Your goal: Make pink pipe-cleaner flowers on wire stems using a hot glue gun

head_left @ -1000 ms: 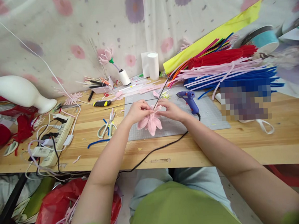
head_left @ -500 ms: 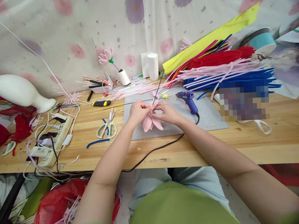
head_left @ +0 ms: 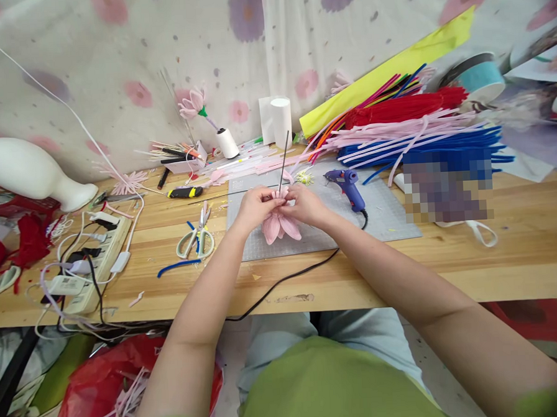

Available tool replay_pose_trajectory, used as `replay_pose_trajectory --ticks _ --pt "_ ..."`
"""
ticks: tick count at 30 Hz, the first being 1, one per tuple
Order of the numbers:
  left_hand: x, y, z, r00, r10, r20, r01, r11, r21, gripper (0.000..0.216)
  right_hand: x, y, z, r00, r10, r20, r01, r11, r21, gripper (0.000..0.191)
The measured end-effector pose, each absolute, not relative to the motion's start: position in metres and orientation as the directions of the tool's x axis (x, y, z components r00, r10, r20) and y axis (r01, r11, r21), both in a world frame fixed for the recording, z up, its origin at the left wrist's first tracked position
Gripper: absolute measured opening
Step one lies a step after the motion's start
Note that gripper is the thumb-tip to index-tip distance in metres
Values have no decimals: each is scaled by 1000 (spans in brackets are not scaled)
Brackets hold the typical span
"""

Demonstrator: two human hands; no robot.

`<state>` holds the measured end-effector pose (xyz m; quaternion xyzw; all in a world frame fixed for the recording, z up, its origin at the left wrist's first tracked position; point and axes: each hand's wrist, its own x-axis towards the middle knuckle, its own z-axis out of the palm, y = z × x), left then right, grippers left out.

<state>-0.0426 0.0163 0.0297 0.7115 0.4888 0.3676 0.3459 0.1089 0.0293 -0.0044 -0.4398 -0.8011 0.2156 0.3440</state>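
Observation:
Between my two hands is a pink pipe-cleaner flower (head_left: 279, 227), its petals pointing down toward me. A thin dark stem wire (head_left: 284, 161) rises from its base, leaning slightly right. My left hand (head_left: 260, 206) pinches the flower's base from the left, thumb and fingers together. From the right, my right hand (head_left: 307, 204) grips the same base with closed fingers. The hands partly hide where wire and petals meet. Beneath lies a grey cutting mat (head_left: 382, 225), with a purple hot glue gun (head_left: 350, 189) to the right and a small yellow pipe-cleaner piece (head_left: 305, 177) behind.
Scissors (head_left: 196, 237) and a utility knife (head_left: 184, 192) lie left of the mat. A power strip (head_left: 99, 261) with tangled cables sits farther left. Bundles of blue pipe cleaners (head_left: 425, 150) are piled back right. The glue gun's black cord (head_left: 282, 284) crosses the front.
The dark wire stands more upright now, its top shifted left. My right fingers have closed in around the flower's base. The whole view has shifted slightly.

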Motion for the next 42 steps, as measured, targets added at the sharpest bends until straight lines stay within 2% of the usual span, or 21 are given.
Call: replay_pose_trajectory --ticks 2,4,6,8,10,12,13,15,18,21,23,24,26,28,29,31,33,35,38,40,42 --pt "-48 18 30 209 932 297 402 -358 843 4 114 30 -1 -312 849 426 527 528 -666 18" --pt "-55 20 28 161 898 409 366 -440 820 5 122 31 2 -169 849 501 460 517 -722 35" --pt "-63 21 24 105 838 536 394 -530 751 9 127 32 4 14 871 490 340 457 -822 49" --pt "-69 20 18 65 751 657 476 -602 641 12 128 32 3 110 937 333 126 319 -939 53" --pt "-71 17 9 65 659 749 568 -642 515 14 123 29 0 24 998 63 -162 66 -985 55" --pt "-69 12 -2 107 582 806 627 -669 399 16 113 25 -4 -203 966 -158 -398 -229 -888 49" --pt "-67 10 -8 139 553 822 635 -686 354 16 108 22 -6 -306 929 -208 -470 -337 -816 44" --pt "-64 6 -18 211 530 821 635 -713 297 17 97 19 -10 -433 872 -228 -543 -454 -707 33" --pt "-62 1 -27 295 534 793 632 -731 257 18 86 19 -14 -442 870 -220 -597 -468 -652 22" --pt "-63 -6 -30 360 567 741 586 -755 293 24 81 23 -17 -321 919 -230 -650 -391 -652 34" --pt "-64 -11 -30 339 639 690 541 -733 413 29 81 25 -18 -236 946 -222 -642 -323 -695 49" --pt "-63 -13 -30 272 698 663 514 -688 513 29 82 25 -17 -204 957 -206 -619 -290 -730 56" --pt "-57 -15 -28 27 839 543 406 -506 761 22 83 26 -15 -160 974 -158 -554 -221 -803 65" --pt "-49 -13 -23 -195 939 285 176 -252 952 13 84 25 -12 -139 986 -93 -493 -150 -857 70" --pt "-44 -11 -19 -217 968 130 52 -121 991 14 84 25 -11 -139 988 -64 -465 -122 -877 74" --pt "-36 -6 -9 -111 988 -105 -117 92 989 25 84 27 -11 -153 988 -18 -399 -79 -913 82" --pt "-30 -3 0 7 973 -229 -228 224 948 29 85 30 -14 -167 986 2 -308 -51 -950 93" --pt "-27 -1 6 64 950 -304 -327 308 893 24 88 34 -18 -165 986 10 -161 -17 -987 101" --pt "-24 1 9 58 917 -394 -469 373 801 12 96 39 -22 -145 989 28 104 43 -994 106" --pt "-22 2 11 36 911 -412 -538 365 760 11 102 39 -21 -101 992 78 230 100 -968 104" --pt "-21 3 13 25 907 -421 -566 360 742 16 106 40 -18 -26 981 190 299 189 -935 94"
